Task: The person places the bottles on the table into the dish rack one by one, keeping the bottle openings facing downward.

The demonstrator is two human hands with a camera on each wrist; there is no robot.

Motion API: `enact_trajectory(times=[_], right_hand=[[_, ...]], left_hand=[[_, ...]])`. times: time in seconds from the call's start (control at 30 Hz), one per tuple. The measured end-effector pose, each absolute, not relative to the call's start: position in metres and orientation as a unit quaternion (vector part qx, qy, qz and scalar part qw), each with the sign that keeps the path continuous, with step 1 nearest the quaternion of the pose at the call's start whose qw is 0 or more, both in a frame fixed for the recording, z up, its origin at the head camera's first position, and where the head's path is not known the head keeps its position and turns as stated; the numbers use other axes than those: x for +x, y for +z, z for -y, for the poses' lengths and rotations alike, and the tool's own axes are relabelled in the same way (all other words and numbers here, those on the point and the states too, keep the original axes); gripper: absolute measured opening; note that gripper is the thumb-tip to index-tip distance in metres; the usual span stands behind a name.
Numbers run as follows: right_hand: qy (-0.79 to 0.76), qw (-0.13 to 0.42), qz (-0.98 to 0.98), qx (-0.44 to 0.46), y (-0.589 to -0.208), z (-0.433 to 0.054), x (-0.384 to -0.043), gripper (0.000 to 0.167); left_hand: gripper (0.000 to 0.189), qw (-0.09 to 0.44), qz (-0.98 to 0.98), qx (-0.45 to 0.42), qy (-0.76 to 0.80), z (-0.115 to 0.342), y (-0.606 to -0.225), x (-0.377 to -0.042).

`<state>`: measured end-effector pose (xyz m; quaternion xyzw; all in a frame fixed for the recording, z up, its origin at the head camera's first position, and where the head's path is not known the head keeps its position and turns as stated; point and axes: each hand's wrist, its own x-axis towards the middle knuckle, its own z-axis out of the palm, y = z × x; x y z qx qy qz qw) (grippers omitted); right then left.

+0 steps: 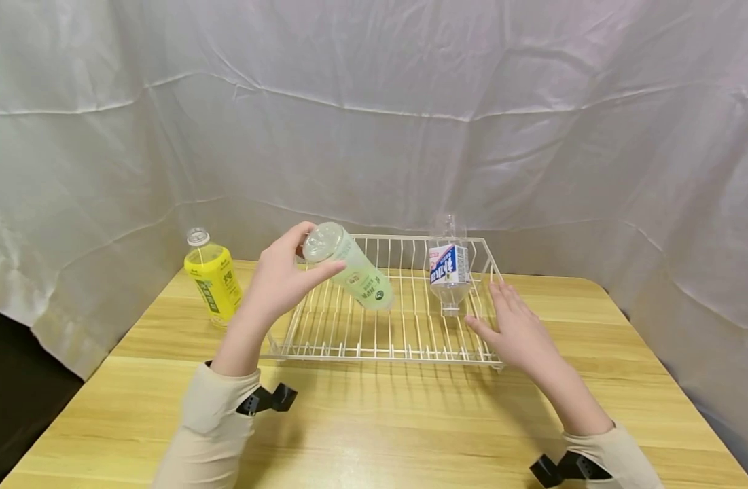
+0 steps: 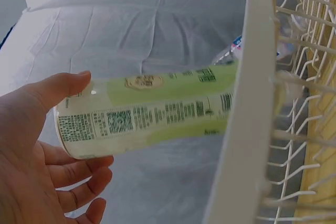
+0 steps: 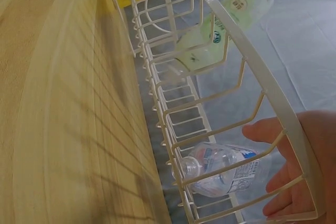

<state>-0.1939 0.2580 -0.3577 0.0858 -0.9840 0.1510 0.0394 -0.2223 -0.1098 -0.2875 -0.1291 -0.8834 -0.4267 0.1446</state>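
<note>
My left hand [image 1: 282, 275] grips a pale green labelled plastic bottle [image 1: 358, 278] around its base end. The bottle tilts neck-down over the left half of a white wire dish rack [image 1: 386, 356]; in the right wrist view its neck shows among the wires. In the rack's right part a clear plastic bottle [image 1: 450, 265] with a blue, white and red label sits neck toward me. Beside it, at the rack's right end, is my right hand [image 1: 520, 326], fingers extended and holding nothing. Its thumb lies close to the clear bottle's neck.
A yellow-labelled bottle [image 1: 213, 282] stands upright on the wooden table [image 1: 374, 421], left of the rack. Grey-white cloth [image 1: 374, 156] hangs behind the table and along its sides. The rack's upright wires and raised rim surround the bottles.
</note>
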Motion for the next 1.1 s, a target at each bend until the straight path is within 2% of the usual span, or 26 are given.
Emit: enact_trajectory(times=[0.1,0.4,0.73,1.1], right_hand=[[0.151,0.04,0.984,0.086,-0.357,-0.258,-0.194,0.092],[0.152,0.041,0.984,0.082,-0.357,-0.261,-0.193,0.094],[0.153,0.04,0.984,0.081,-0.356,-0.262,-0.193,0.094],[0.147,0.042,0.984,0.089,-0.359,-0.259,-0.195,0.089]], left_hand=[[0.06,0.147,0.893,-0.122,-0.407,0.1,-0.284,-0.226],[0.079,0.131,0.937,-0.1,-0.309,0.062,-0.273,-0.247],[0.084,0.075,0.951,-0.051,-0.294,0.03,-0.256,-0.285],[0.09,0.066,0.927,0.024,-0.369,0.021,-0.288,-0.34]])
